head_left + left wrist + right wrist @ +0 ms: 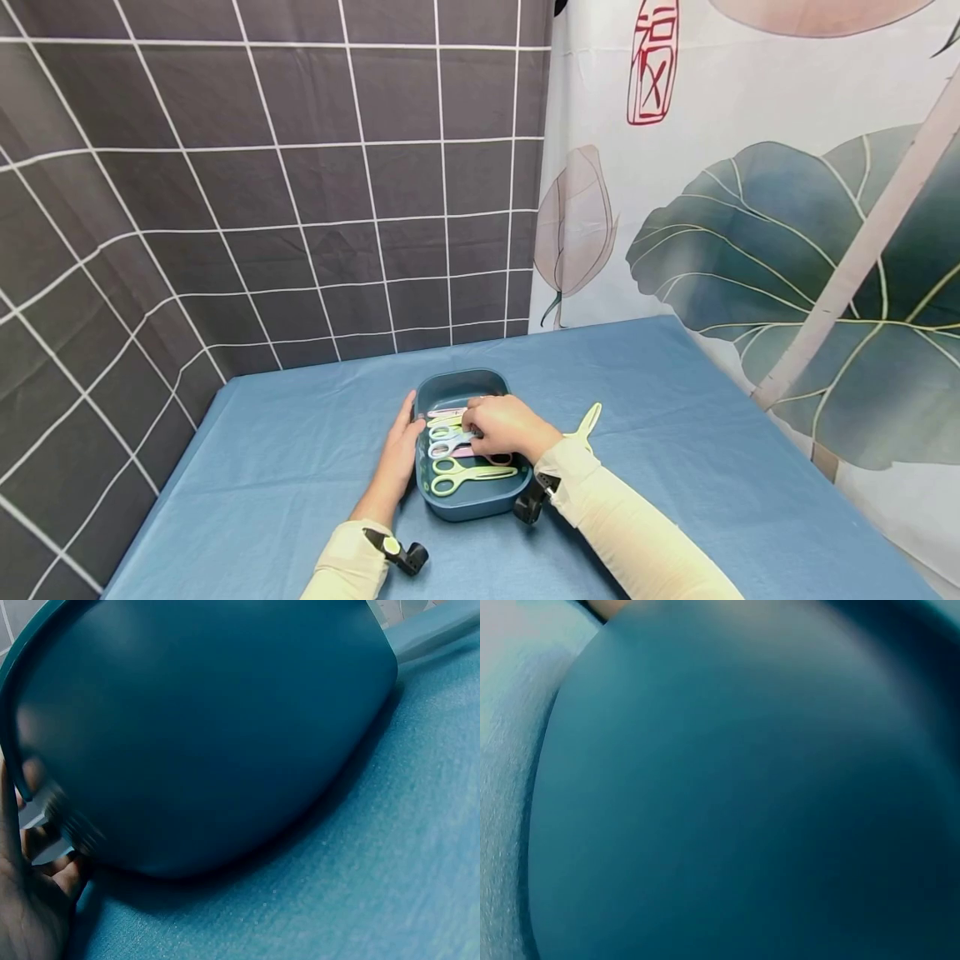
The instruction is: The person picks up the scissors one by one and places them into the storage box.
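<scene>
A blue plastic bin holds several pairs of scissors in pastel colours. My left hand rests along its left side, fingers extended and thumb at the rim; the left wrist view shows this hand beside the bin's wall. Reaching in from the right, my right hand has its fingers curled down and pinches light blue scissors, whose far part it hides. Nearer the front lie yellow-green scissors. Pink scissors show partly under the right hand. The right wrist view is mostly filled by the bin's outer wall.
A light green pointed thing lies on the blue tablecloth right of the bin, partly hidden by the right sleeve. Dark gridded cloth hangs behind and left; a leaf-printed curtain hangs at right, with a pale slanted pole.
</scene>
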The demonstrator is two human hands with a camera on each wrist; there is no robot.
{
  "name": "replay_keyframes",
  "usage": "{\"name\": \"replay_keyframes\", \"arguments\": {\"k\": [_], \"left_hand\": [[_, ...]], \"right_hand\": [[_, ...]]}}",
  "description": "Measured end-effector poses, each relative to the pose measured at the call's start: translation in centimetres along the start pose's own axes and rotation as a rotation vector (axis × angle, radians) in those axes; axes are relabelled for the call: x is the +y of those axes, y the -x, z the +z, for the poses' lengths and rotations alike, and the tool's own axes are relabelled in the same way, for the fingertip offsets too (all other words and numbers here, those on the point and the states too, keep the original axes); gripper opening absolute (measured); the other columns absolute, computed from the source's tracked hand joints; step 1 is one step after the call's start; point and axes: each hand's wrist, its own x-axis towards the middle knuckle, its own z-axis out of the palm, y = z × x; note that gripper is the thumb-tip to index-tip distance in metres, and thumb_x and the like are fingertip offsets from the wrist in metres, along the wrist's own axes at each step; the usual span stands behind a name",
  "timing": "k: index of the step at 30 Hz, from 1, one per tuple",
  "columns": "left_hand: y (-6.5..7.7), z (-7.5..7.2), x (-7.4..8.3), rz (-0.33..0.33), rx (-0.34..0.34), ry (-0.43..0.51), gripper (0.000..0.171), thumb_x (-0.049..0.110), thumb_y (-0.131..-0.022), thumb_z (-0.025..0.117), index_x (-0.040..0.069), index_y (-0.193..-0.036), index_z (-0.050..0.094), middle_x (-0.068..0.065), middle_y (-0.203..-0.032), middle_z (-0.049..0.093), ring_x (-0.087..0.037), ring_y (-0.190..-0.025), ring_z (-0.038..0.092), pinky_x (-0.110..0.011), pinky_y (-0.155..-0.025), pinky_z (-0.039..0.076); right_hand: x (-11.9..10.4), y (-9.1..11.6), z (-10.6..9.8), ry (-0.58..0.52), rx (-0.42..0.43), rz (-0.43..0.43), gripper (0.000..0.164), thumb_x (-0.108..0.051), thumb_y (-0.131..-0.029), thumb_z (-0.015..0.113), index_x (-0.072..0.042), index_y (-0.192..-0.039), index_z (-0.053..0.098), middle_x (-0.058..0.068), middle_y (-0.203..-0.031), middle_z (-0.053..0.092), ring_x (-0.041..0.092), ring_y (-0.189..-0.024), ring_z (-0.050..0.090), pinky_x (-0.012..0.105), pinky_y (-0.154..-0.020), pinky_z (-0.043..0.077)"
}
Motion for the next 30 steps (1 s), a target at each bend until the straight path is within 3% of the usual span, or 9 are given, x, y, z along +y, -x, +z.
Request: {"name": "replay_keyframes", "arguments": {"k": [10, 16, 18, 24, 27, 30], "left_hand": [[0.0, 0.0, 0.0, 0.018, -0.007, 0.008, 0.060, 0.010, -0.104, 0.040, 0.006, -0.161, 0.022, -0.019, -0.167, 0.016, -0.038, -0.154, 0.011, -0.055, -0.123, 0.011], [0.1, 0.0, 0.1, 0.018, -0.014, 0.013, 0.060, 0.006, -0.104, 0.039, 0.004, -0.161, 0.021, -0.021, -0.167, 0.015, -0.039, -0.153, 0.011, -0.055, -0.123, 0.010], [-0.4, -0.1, -0.9, 0.025, -0.010, 0.010, 0.060, 0.008, -0.104, 0.039, 0.007, -0.162, 0.021, -0.019, -0.167, 0.015, -0.038, -0.154, 0.011, -0.054, -0.124, 0.010], [-0.5, -0.1, -0.9, 0.029, -0.007, 0.004, 0.061, 0.010, -0.104, 0.041, 0.007, -0.162, 0.022, -0.018, -0.168, 0.014, -0.037, -0.154, 0.011, -0.053, -0.124, 0.010], [-0.4, -0.1, -0.8, 0.029, -0.006, 0.005, 0.060, 0.010, -0.104, 0.041, 0.007, -0.162, 0.022, -0.018, -0.167, 0.015, -0.037, -0.153, 0.012, -0.053, -0.124, 0.010], [-0.3, -0.1, -0.7, 0.021, -0.008, 0.008, 0.061, 0.011, -0.104, 0.041, 0.008, -0.162, 0.022, -0.017, -0.168, 0.015, -0.038, -0.153, 0.014, -0.053, -0.124, 0.010]], "right_hand": [[-0.3, -0.1, 0.1, 0.069, -0.029, 0.025, 0.011, -0.029, -0.082, 0.076, -0.025, -0.092, 0.072, -0.009, -0.087, 0.058, 0.009, -0.072, 0.055, 0.034, -0.064, 0.051], [-0.4, 0.2, 0.2, 0.069, 0.005, 0.033, 0.008, -0.024, -0.082, 0.075, -0.025, -0.089, 0.070, -0.009, -0.085, 0.057, 0.008, -0.067, 0.051, 0.031, -0.062, 0.050], [-0.5, 0.2, 0.2, 0.069, 0.019, 0.038, 0.008, -0.022, -0.082, 0.074, -0.025, -0.087, 0.068, -0.010, -0.084, 0.056, 0.007, -0.065, 0.048, 0.030, -0.060, 0.048], [-0.4, 0.2, 0.2, 0.060, 0.042, 0.044, 0.008, -0.021, -0.083, 0.074, -0.025, -0.085, 0.067, -0.009, -0.083, 0.055, 0.008, -0.063, 0.046, 0.028, -0.058, 0.045], [-0.1, 0.3, 0.1, -0.011, 0.109, 0.032, 0.005, -0.023, -0.086, 0.070, -0.024, -0.091, 0.071, -0.009, -0.086, 0.057, 0.008, -0.067, 0.049, 0.028, -0.060, 0.047], [0.6, 0.7, -0.2, -0.151, 0.266, 0.036, 0.011, -0.022, -0.090, 0.066, -0.021, -0.098, 0.074, -0.007, -0.091, 0.061, 0.010, -0.077, 0.055, 0.029, -0.068, 0.051]]}}
